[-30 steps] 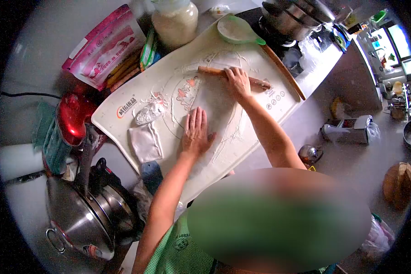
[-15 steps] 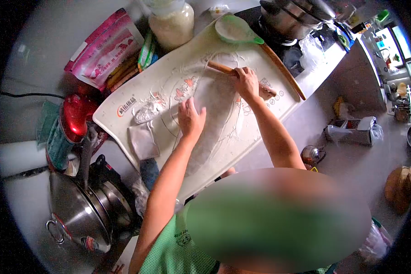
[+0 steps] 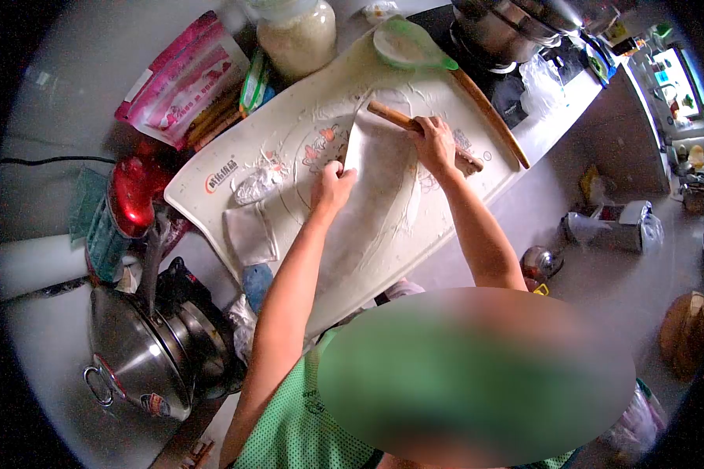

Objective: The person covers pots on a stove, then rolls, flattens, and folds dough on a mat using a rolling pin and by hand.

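Observation:
A long, thin sheet of floured dough [image 3: 379,176] lies across a pale printed board [image 3: 192,184], stretching toward me. My right hand [image 3: 434,147] grips a short wooden rolling pin [image 3: 391,116] at the far end of the sheet. The pin slants across the dough. At the dough's left edge, my left hand [image 3: 333,187] is closed, thumb and fingers pinching that edge, which looks slightly lifted. Left of it sit a small white floury heap [image 3: 256,186] and a flat pale rectangular piece [image 3: 250,234].
A green-handled bowl [image 3: 403,45] and a longer wooden stick [image 3: 493,117] rest along the board's far right. Behind stand a jar [image 3: 296,39] and a pink bag [image 3: 184,82]. A lidded steel pan [image 3: 137,352] is at left, a steel pot [image 3: 516,27] at upper right.
My left hand has gone from spread fingers over the dough to pinching its left edge, which has come up a little. My right hand still holds the rolling pin; the whole view has shifted slightly.

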Motion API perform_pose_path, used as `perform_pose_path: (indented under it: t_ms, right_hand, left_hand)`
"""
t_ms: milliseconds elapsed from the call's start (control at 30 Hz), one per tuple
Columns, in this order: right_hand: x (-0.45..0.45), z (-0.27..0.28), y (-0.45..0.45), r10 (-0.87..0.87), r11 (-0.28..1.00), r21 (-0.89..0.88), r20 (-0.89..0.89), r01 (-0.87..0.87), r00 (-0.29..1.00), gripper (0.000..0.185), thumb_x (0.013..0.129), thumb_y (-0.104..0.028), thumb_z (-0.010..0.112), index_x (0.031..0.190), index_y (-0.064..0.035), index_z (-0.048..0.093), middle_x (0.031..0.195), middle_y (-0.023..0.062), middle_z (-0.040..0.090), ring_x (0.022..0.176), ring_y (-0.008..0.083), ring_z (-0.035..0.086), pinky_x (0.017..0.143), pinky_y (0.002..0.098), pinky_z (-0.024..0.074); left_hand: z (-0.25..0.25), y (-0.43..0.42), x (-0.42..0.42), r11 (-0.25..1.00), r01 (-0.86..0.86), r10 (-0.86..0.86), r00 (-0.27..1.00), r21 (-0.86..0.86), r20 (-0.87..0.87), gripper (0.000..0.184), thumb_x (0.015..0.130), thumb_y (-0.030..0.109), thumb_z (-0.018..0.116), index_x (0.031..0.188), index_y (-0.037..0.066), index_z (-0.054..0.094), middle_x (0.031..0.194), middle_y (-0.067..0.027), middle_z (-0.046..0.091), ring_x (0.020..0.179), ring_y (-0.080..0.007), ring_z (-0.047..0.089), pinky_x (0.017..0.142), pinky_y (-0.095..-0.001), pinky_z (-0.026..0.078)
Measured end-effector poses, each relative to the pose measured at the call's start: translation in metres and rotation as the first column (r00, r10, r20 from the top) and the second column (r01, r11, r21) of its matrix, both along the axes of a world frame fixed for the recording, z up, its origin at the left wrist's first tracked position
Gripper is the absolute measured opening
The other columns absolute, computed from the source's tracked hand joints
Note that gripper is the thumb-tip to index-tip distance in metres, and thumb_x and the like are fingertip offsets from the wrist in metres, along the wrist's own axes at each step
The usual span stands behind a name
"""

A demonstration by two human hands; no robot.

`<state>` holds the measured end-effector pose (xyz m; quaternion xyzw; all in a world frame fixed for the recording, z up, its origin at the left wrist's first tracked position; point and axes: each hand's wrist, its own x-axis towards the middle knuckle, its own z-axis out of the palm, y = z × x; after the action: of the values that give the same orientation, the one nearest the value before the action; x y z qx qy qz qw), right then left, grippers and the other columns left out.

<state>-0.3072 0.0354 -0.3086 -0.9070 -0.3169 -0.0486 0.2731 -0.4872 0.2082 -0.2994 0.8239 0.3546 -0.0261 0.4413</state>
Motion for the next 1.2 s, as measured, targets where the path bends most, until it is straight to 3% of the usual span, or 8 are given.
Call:
perform_pose_path:
  t_ms: [133, 300, 433, 500, 567, 733, 1000, 1200]
  right_hand:
    - [-0.031, 0.015, 0.004, 0.096, 0.995, 0.014, 0.027, -0.097, 0.995, 0.027, 0.080, -0.022, 0.060, 0.105, -0.0133, 0.061, 0.100, 0.0118, 0.058, 0.095, 0.0321, 0.053, 0.083, 0.0404, 0.0434]
    - [-0.070, 0.010, 0.015, 0.206, 0.978, 0.013, 0.008, -0.206, 0.978, 0.028, 0.081, -0.024, 0.059, 0.107, -0.0135, 0.060, 0.100, 0.0098, 0.058, 0.093, 0.0307, 0.054, 0.081, 0.0406, 0.0436]
    - [-0.113, 0.016, 0.032, 0.206, 0.969, -0.147, 0.044, -0.198, 0.978, 0.030, 0.080, -0.019, 0.056, 0.109, -0.0153, 0.057, 0.101, 0.0097, 0.054, 0.097, 0.0288, 0.052, 0.081, 0.0425, 0.0415]
    - [-0.131, 0.004, 0.042, 0.214, 0.969, -0.134, 0.046, -0.207, 0.976, 0.034, 0.080, -0.019, 0.053, 0.114, -0.0150, 0.055, 0.105, 0.0096, 0.052, 0.099, 0.0273, 0.050, 0.082, 0.0429, 0.0401]
    - [-0.145, -0.006, 0.049, 0.260, 0.946, -0.214, 0.060, -0.242, 0.964, 0.048, 0.081, -0.021, 0.049, 0.128, -0.0115, 0.045, 0.131, 0.0099, 0.043, 0.124, 0.0267, 0.036, 0.104, 0.0461, 0.0251]
    - [-0.121, 0.004, 0.081, 0.167, 0.920, -0.374, 0.094, -0.121, 0.981, 0.064, 0.089, -0.043, 0.039, 0.139, -0.0053, 0.028, 0.145, 0.0122, 0.027, 0.137, 0.0271, 0.019, 0.110, 0.0491, 0.0099]
    - [-0.001, -0.019, 0.131, 0.069, 0.951, -0.307, 0.122, -0.028, 0.990, 0.061, 0.090, -0.050, 0.035, 0.137, -0.0100, 0.034, 0.142, 0.0121, 0.032, 0.135, 0.0291, 0.021, 0.107, 0.0547, 0.0140]
    - [-0.087, -0.011, 0.087, 0.194, 0.925, -0.371, 0.274, -0.082, 0.942, 0.068, 0.092, -0.048, 0.035, 0.140, -0.0015, 0.024, 0.146, 0.0136, 0.024, 0.137, 0.0267, 0.017, 0.110, 0.0482, 0.0119]
  left_hand:
    - [-0.020, -0.002, -0.043, 0.959, -0.082, 0.146, 0.964, -0.272, 0.224, 0.025, 0.080, 0.018, 0.067, 0.093, -0.002, 0.058, 0.078, -0.0042, 0.062, 0.069, -0.0112, 0.055, 0.062, -0.0266, 0.044]
    - [-0.003, 0.016, -0.109, 0.967, -0.001, 0.041, 0.988, -0.257, 0.152, 0.030, 0.079, 0.021, 0.066, 0.096, -0.002, 0.058, 0.077, -0.0103, 0.065, 0.071, -0.0196, 0.062, 0.067, -0.0329, 0.048]
    - [0.040, -0.006, -0.109, 0.785, 0.016, -0.135, 0.980, 0.619, 0.147, 0.039, 0.075, 0.025, 0.066, 0.105, 0.001, 0.055, 0.110, -0.0171, 0.053, 0.102, -0.0345, 0.052, 0.083, -0.0414, 0.044]
    - [0.048, -0.024, -0.096, 0.854, 0.322, -0.325, 0.943, 0.409, -0.063, 0.045, 0.077, 0.029, 0.063, 0.108, -0.002, 0.054, 0.117, -0.0189, 0.051, 0.111, -0.0354, 0.047, 0.095, -0.0428, 0.038]
    - [0.013, -0.041, -0.096, 0.615, 0.440, -0.508, 0.856, 0.654, -0.098, 0.061, 0.079, 0.041, 0.060, 0.116, -0.006, 0.051, 0.125, -0.0238, 0.046, 0.119, -0.0376, 0.041, 0.105, -0.0450, 0.028]
    - [0.008, -0.058, -0.096, 0.735, 0.451, -0.464, 0.879, 0.506, -0.110, 0.109, 0.070, 0.063, 0.059, 0.139, -0.009, 0.014, 0.142, -0.0272, 0.021, 0.133, -0.0387, 0.018, 0.110, -0.0468, 0.012]
    - [0.019, -0.050, -0.099, 0.686, 0.456, -0.507, 0.859, 0.566, -0.077, 0.105, 0.065, 0.059, 0.066, 0.133, -0.011, 0.027, 0.141, -0.0273, 0.024, 0.132, -0.0364, 0.023, 0.109, -0.0470, 0.018]
    - [0.013, -0.058, -0.099, 0.724, 0.437, -0.477, 0.876, 0.534, -0.069, 0.106, 0.068, 0.059, 0.064, 0.136, -0.011, 0.021, 0.142, -0.0253, 0.024, 0.134, -0.0352, 0.020, 0.110, -0.0469, 0.015]
